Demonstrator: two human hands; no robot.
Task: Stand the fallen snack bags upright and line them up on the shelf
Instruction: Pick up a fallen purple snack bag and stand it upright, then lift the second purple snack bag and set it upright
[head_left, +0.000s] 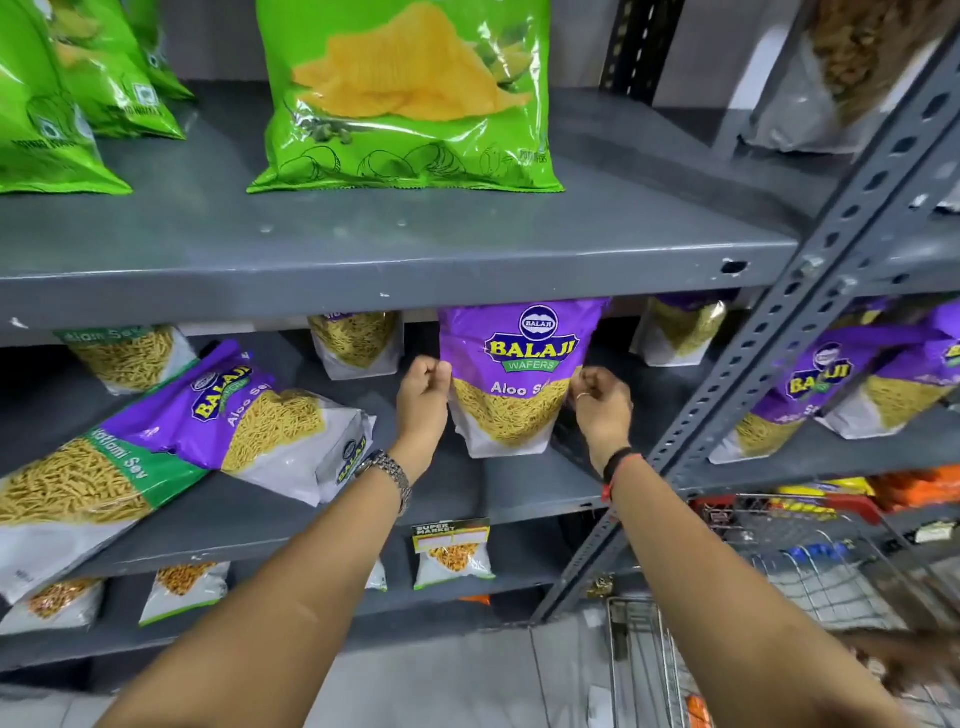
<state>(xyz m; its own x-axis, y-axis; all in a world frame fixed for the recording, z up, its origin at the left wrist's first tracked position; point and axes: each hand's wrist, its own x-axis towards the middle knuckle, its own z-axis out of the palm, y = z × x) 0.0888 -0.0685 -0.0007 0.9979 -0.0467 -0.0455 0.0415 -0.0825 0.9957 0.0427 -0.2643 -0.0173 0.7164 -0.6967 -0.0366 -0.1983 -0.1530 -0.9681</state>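
Note:
A purple Aloo Sev bag (517, 358) stands upright on the middle grey shelf (519, 493). My left hand (423, 395) pinches its left edge and my right hand (600, 400) pinches its right edge. To the left, another purple Aloo Sev bag (249, 410) lies tilted on its side, resting on a fallen green-banded Ratlami Sev bag (78, 488). Behind them, sev bags (356, 343) stand at the back of the shelf, their tops hidden by the shelf above.
Green wafer bags (405, 93) stand on the upper shelf (363, 249). A slotted steel upright (810, 322) runs diagonally at right, with leaning purple bags (826, 384) beyond it. Small snack packs (452, 556) sit on the lower shelf. A wire shopping trolley (810, 577) is at lower right.

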